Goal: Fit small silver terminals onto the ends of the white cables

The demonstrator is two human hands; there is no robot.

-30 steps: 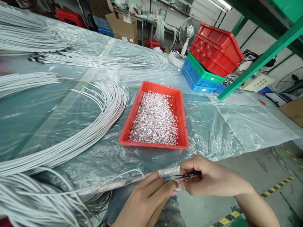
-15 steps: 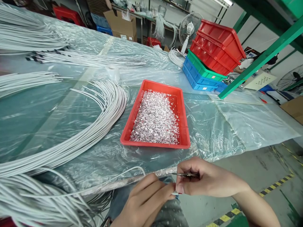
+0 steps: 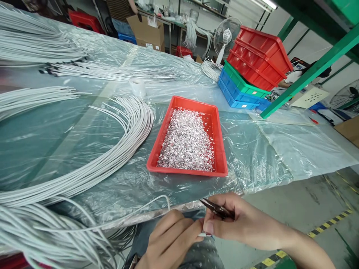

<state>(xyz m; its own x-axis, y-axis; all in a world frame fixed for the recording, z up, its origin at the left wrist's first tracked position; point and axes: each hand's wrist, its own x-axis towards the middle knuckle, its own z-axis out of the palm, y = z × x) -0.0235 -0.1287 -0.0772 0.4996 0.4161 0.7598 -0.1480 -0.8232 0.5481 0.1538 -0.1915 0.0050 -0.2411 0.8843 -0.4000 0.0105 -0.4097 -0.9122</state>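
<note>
My left hand (image 3: 171,239) is closed around the end of a white cable (image 3: 205,235), with fine dark or coloured wires just showing at its tip. Fingers of my right hand (image 3: 241,224) pinch at that same tip, close against the left fingertips. Lying across the right palm is a pair of small dark pointed snips (image 3: 218,210), its tips aimed left. Beyond both hands, a red tray (image 3: 187,172) on the table holds a heap of small shiny silver pieces (image 3: 186,144). The exact contact of fingertips and wires is too small to make out.
Coiled white cables (image 3: 117,149) cover the left side, with another thick bundle (image 3: 42,231) at the near left edge. Stacked red, green and blue crates (image 3: 255,61) stand behind, right of the tray, beside a green post (image 3: 308,74). A white roll (image 3: 137,88) stands behind the coil.
The right hand has turned, so the snips now point more up and left, with more of the blades showing. Both hands sit slightly lower and farther left; the view has shifted a little.
</note>
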